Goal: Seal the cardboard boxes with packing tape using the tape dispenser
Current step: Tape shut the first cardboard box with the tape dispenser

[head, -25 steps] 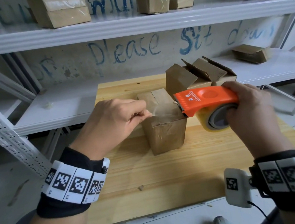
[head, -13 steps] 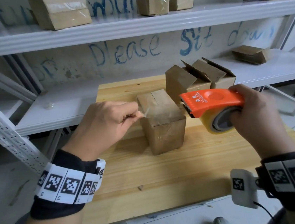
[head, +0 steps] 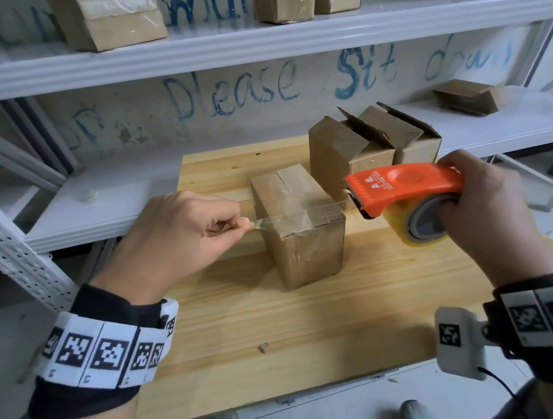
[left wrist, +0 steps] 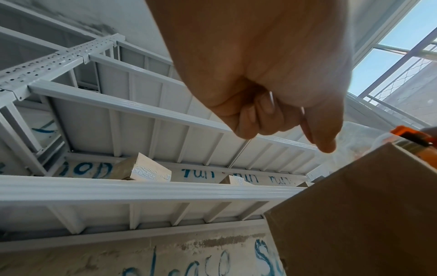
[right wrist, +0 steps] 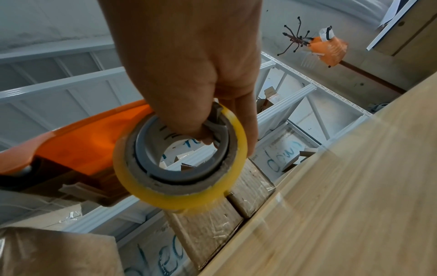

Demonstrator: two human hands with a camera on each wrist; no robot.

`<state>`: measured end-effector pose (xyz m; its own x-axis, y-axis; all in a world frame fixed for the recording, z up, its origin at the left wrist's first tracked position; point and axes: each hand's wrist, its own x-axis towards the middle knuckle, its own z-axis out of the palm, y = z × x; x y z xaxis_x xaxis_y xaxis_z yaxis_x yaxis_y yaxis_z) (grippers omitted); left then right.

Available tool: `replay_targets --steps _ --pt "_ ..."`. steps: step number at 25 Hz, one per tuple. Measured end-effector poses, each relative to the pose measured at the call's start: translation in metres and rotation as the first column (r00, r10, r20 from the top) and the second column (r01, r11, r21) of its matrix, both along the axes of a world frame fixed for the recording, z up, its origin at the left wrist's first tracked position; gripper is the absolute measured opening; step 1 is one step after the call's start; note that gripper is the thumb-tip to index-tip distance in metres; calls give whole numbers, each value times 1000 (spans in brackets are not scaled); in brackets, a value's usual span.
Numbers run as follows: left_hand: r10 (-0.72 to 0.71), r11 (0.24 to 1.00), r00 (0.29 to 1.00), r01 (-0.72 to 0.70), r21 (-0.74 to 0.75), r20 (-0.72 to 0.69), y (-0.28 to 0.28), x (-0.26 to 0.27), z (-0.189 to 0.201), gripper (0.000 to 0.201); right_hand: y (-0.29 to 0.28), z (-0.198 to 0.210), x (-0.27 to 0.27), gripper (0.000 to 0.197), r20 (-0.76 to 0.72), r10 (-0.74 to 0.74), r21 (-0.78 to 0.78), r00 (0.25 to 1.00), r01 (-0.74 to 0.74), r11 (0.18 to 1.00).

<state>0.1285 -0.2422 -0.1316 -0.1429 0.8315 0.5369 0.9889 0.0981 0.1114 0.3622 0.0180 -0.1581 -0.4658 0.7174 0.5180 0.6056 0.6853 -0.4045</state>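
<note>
While the left hand [head: 181,234] pinches the tape end [head: 258,224], the right hand [head: 484,199] grips the tape dispenser [head: 403,186]. Between both hands, the unstuck strip spans the closed box [head: 301,227]; slack could wrinkle it.

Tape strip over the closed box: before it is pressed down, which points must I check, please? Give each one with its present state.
1. Left hand pinches the free end of the tape strip: ok.
2. Right hand grips the tape dispenser: ok.
3. Strip spans the whole top of the closed box, from left edge to right edge: ok.
4. Strip already stuck to the box top: cannot tell.
5. Box flaps folded shut under the strip: ok.
6. Two open boxes behind stand apart from the strip: ok.
</note>
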Motion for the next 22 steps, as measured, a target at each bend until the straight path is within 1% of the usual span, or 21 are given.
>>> replay_targets --steps 4,8,12,13,14,16,17,18,19,20,22 --pt "22 999 1000 -22 -30 -14 -1 8 2 36 -2 2 -1 47 10 -4 -1 1000 4 1000" --pt "11 980 999 -19 -197 -44 4 20 -2 45 0 0 2 44 45 -7 -34 999 9 999" --pt "48 963 999 -45 -265 3 9 24 -7 49 0 -5 3 42 71 -21 -83 997 26 996" --pt "66 963 998 -62 -261 9 11 25 -8 44 0 -6 2 42 80 -20 -91 997 27 995" --pt "85 963 996 -77 -257 20 13 26 -8 36 -2 -6 2 41 89 -15 -98 996 24 995" --pt "125 950 991 -108 -292 40 17 26 -8 14 -6 -4 0 40 105 2 -98 994 8 995" --pt "147 936 988 -121 -332 55 18 26 -6 9 -9 -3 -1 40 109 11 -91 994 -1 996" --pt "166 920 983 -127 -371 77 18 26 -3 9 -13 -1 -2 40 112 21 -85 994 -11 996" --pt "184 904 979 -131 -406 93 18 27 -1 14 -16 1 -2 39 111 29 -81 993 -20 996" --pt "201 889 974 -135 -437 108 18 27 0 24 -19 2 -2 38 109 35 -85 993 -26 996" --pt "241 875 953 -132 -465 183 18 26 0 44 -21 3 -2 36 106 44 -96 993 -34 995"
